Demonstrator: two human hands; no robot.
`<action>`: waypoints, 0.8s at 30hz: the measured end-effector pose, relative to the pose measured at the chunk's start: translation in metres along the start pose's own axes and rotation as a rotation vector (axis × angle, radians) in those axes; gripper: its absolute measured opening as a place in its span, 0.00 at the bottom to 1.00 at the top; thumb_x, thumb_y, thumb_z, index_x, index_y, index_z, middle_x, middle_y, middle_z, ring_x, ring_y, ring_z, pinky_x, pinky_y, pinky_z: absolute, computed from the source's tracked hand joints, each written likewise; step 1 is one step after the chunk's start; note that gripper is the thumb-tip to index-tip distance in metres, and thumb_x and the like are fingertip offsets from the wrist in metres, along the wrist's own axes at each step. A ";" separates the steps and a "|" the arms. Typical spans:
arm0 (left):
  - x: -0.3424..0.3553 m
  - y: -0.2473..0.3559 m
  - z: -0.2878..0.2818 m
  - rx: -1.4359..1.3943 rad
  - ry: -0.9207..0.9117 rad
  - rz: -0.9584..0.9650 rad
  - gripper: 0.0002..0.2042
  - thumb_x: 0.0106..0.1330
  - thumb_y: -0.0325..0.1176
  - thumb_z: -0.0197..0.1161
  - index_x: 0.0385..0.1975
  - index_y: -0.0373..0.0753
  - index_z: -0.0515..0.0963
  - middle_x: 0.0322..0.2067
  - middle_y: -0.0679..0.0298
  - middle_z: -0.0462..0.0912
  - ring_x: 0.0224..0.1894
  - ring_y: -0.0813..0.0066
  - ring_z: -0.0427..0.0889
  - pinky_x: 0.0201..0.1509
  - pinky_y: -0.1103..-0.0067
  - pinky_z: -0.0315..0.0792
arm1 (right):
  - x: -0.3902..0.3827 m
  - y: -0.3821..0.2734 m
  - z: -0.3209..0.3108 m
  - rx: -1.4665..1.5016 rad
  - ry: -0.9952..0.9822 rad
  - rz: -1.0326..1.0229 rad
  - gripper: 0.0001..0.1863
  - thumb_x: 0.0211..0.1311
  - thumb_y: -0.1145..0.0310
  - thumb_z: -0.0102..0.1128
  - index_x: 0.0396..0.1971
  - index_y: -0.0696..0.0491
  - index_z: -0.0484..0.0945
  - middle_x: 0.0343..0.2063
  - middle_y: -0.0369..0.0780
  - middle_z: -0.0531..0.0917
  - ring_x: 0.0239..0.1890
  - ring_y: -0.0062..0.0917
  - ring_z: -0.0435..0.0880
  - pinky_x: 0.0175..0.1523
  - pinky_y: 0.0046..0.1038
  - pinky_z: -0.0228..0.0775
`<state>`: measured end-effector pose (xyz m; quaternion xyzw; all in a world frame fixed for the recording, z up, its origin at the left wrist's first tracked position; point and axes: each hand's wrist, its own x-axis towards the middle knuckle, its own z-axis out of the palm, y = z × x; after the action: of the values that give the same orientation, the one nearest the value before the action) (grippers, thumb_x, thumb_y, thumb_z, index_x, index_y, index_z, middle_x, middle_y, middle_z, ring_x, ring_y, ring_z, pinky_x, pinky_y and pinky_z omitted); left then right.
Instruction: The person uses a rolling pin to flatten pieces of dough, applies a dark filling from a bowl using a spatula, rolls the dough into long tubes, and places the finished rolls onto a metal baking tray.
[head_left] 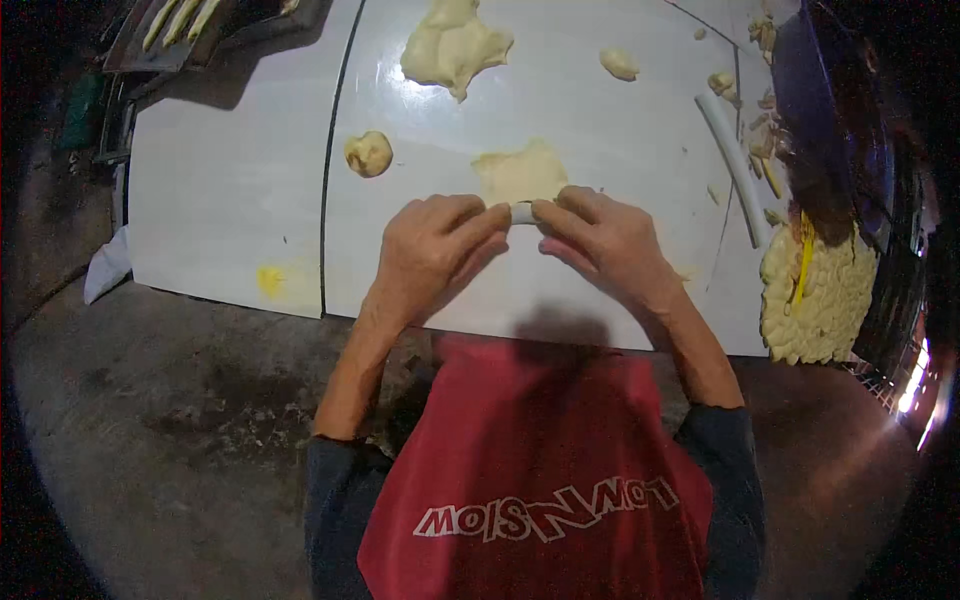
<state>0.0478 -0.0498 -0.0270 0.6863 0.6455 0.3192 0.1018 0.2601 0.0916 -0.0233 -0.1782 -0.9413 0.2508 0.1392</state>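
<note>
My left hand (435, 245) and my right hand (605, 240) are closed on the two ends of a short pale grey tube (523, 213), whose ends are hidden under the fingers. The tube lies at the near edge of a flattened piece of dough (525, 172) on the white tabletop (225, 190). Left of that piece rests a small browned dough ball (368, 154). A large, irregular lump of dough (455, 45) lies farther back, and a smaller dough piece (619, 65) sits to its right.
A longer grey tube (730, 170) lies at the right, beside scattered small brownish pieces (765, 135). A lumpy pale yellow slab (818, 295) with a yellow strip (803, 258) is at the right edge, below a dark purple object (825, 110). A dark tray (225, 30) holds several pale strips.
</note>
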 end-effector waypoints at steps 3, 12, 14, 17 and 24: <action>0.006 0.000 0.003 0.018 -0.065 -0.005 0.12 0.60 0.35 0.74 0.43 0.46 0.86 0.36 0.63 0.85 0.37 0.64 0.84 0.38 0.70 0.76 | 0.002 0.002 0.001 -0.096 -0.080 -0.040 0.13 0.66 0.61 0.64 0.47 0.47 0.79 0.35 0.38 0.79 0.30 0.33 0.83 0.33 0.35 0.77; 0.019 0.009 0.004 -0.099 -0.023 -0.405 0.08 0.64 0.32 0.70 0.38 0.37 0.84 0.38 0.56 0.87 0.39 0.57 0.87 0.42 0.67 0.80 | 0.016 0.002 0.004 -0.005 -0.036 0.165 0.08 0.71 0.63 0.59 0.39 0.53 0.77 0.33 0.40 0.78 0.31 0.38 0.83 0.33 0.38 0.77; 0.015 0.012 0.006 -0.081 -0.006 -0.443 0.08 0.65 0.32 0.70 0.39 0.36 0.85 0.39 0.55 0.87 0.40 0.57 0.87 0.43 0.68 0.80 | 0.017 0.000 0.006 -0.015 0.133 0.262 0.08 0.71 0.63 0.59 0.39 0.52 0.77 0.34 0.41 0.79 0.32 0.38 0.84 0.34 0.38 0.78; 0.009 0.011 0.009 -0.022 0.061 -0.222 0.09 0.63 0.31 0.71 0.42 0.39 0.86 0.42 0.56 0.86 0.39 0.60 0.87 0.42 0.71 0.81 | 0.006 0.010 -0.002 -0.021 0.129 0.116 0.11 0.69 0.62 0.62 0.44 0.50 0.78 0.36 0.40 0.80 0.33 0.35 0.84 0.35 0.37 0.78; 0.011 0.018 0.022 0.240 0.104 -0.295 0.15 0.61 0.29 0.73 0.48 0.46 0.87 0.47 0.59 0.84 0.41 0.64 0.85 0.41 0.72 0.79 | 0.010 0.025 0.000 -0.072 0.091 -0.079 0.12 0.62 0.66 0.65 0.44 0.50 0.79 0.33 0.38 0.79 0.30 0.30 0.83 0.32 0.33 0.77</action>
<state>0.0748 -0.0364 -0.0311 0.5743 0.7768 0.2566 0.0316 0.2577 0.1158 -0.0344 -0.1569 -0.9487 0.2029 0.1850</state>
